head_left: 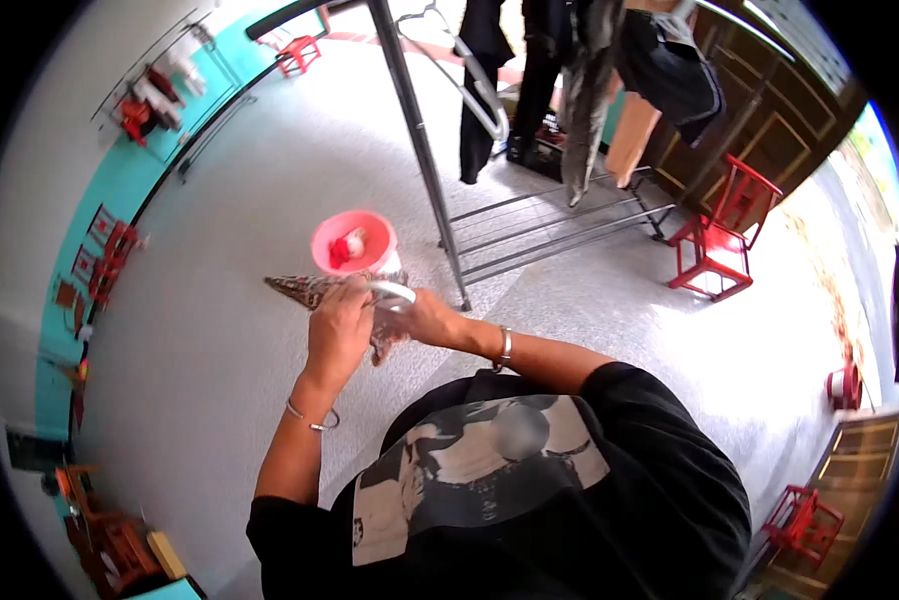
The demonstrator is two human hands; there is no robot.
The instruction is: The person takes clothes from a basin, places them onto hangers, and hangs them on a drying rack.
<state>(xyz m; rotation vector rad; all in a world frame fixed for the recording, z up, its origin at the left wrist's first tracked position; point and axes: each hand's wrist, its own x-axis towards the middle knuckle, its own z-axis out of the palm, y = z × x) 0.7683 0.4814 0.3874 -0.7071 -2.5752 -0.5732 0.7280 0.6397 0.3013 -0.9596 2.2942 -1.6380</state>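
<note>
In front of my chest I hold a dark brown patterned garment [295, 288], bunched up, with part of it hanging below my hands. My left hand [340, 325] is closed on its cloth. My right hand [435, 320] is closed at the curved end of a white clothes hanger [394, 291], which lies against the garment; its fingertips are partly hidden. Just beyond, a pink bucket [321, 240] stands on the floor with red and white cloth [350, 246] inside.
A metal clothes rack [420, 130] with dark trousers [540, 80] and an empty white hanger [475, 90] stands ahead to the right. Red chairs [718, 245] stand at the right and along the left wall. A second rack with clothes [155, 95] is far left.
</note>
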